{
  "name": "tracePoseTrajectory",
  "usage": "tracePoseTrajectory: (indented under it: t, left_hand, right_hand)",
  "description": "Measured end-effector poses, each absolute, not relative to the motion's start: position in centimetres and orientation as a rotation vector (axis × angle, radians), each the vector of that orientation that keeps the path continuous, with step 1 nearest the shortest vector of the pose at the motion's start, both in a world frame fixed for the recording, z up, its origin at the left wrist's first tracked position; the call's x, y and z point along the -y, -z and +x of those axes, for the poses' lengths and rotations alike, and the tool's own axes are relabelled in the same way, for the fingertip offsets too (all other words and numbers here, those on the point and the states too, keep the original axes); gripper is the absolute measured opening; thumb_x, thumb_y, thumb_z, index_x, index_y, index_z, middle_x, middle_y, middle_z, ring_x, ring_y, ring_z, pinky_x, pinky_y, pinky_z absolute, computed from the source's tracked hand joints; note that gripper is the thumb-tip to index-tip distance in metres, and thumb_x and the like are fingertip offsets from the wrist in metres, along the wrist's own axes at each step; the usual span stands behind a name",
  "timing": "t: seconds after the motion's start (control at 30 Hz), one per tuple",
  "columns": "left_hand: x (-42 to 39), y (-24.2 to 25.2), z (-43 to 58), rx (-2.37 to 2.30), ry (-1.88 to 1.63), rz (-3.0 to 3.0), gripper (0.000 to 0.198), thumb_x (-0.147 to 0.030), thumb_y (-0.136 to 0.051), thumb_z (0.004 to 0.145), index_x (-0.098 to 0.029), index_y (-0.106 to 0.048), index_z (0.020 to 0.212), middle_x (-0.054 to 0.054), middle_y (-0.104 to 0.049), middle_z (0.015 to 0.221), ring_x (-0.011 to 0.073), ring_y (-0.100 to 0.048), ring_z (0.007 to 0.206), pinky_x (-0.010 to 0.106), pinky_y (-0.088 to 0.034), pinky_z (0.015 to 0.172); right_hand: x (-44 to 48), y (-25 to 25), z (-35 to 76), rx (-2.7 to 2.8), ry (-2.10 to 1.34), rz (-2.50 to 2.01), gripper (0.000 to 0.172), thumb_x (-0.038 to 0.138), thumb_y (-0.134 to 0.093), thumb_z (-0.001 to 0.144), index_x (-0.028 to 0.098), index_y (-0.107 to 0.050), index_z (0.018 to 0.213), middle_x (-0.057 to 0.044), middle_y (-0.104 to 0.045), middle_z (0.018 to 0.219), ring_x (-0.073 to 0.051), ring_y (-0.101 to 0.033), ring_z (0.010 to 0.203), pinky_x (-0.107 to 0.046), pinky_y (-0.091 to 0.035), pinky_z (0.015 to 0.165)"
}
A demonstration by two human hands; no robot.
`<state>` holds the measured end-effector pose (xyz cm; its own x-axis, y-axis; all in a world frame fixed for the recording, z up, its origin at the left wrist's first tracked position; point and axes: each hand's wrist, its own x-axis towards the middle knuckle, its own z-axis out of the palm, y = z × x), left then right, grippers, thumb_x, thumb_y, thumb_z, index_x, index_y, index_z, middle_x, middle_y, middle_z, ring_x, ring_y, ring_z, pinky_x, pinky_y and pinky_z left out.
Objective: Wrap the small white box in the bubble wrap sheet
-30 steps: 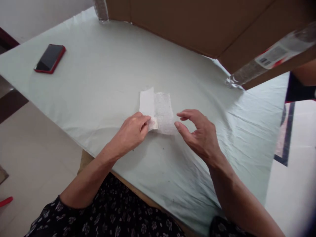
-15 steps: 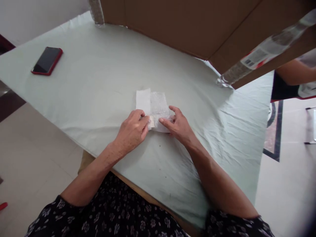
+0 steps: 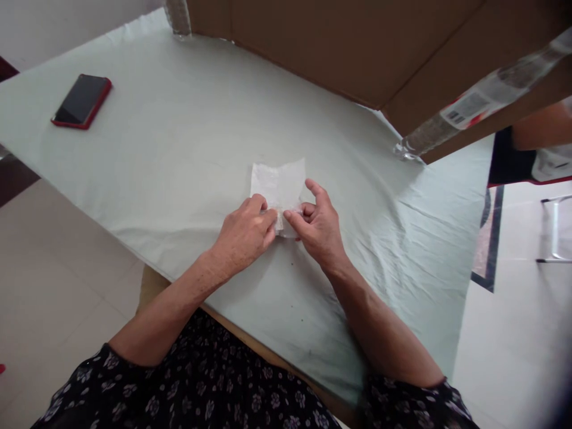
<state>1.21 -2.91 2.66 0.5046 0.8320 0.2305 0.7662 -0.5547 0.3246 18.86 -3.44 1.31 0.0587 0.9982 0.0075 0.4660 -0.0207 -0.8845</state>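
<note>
Standing across the far side of the table, a cardboard box (image 3: 304, 47) is showing its brown outer panels; clear tape is covering its L and R edges; a printed label (image 3: 467, 110) w/ barcode is sitting under the R-side tape; the box interior is staying hidden, so contents are not showing from this angle.

Comparing w/ 1.0 s ago: the R hand (image 3: 319, 229) is no longer hovering apart; it is now touching the R side of the white sheet (image 3: 277, 183); that R half, then lying flat and looking thin, bubbly and semi-clear, is now tilting up and looking opaque; the L hand (image 3: 248, 229) is keeping approx. the same hold.

L hand: fingers are curling in, thumb and index are pinching the sheet's lower L part; R hand: thumb and bent fingers are pinching the lower R part, index is extending free.

Sheet location: lying on the pale green cloth (image 3: 192, 149), approx. mid-table, between both hands; its top edge is dipping at a center crease, w/ both upper corners rising; a small off-white piece (image 3: 280, 221) w/ faint marks is showing between the thumbs; its detail is too small to read.
</note>
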Motion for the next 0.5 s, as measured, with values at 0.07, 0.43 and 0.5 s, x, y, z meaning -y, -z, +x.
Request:
tracePoseTrajectory:
  t: [0.07,0.43,0.5]
  left_hand:
    - [2.8,-2.6,1.2,-1.367,-0.538,2.525,0.017,-0.014,-0.054,0.093,-0.017,-0.07,0.094,0.009,-0.061,0.103,0.0177,-0.058,0.084,0.026,-0.047,0.065]
    - [2.5,-1.7,1.2,-1.312,-0.707,2.243,0.028,-0.011,-0.054,0.088,-0.015,-0.061,0.115,0.01,-0.062,0.108,0.0205,-0.061,0.098,0.031,-0.053,0.083]
    - [2.5,-1.5,1.2,-1.308,-0.739,2.199,0.038,-0.012,-0.056,0.087,-0.014,-0.055,0.126,0.01,-0.062,0.108,0.0208,-0.061,0.097,0.033,-0.053,0.083]
  right_hand:
    - [3.4,-1.4,18.3,1.488,-0.922,-1.562,0.071,0.036,-0.061,0.088,0.023,-0.033,0.152,0.005,-0.059,0.069,-0.016,-0.053,0.055,-0.032,-0.049,0.053]
    - [4.0,-2.3,17.7,1.685,-0.942,-1.506,0.066,0.034,-0.06,0.09,0.018,-0.042,0.151,-0.002,-0.072,0.091,-0.014,-0.062,0.067,-0.031,-0.052,0.066]
    - [4.3,-2.9,18.0,1.787,-0.922,-1.469,0.06,0.032,-0.057,0.091,0.019,-0.046,0.149,-0.004,-0.074,0.099,-0.013,-0.061,0.066,-0.03,-0.052,0.066]
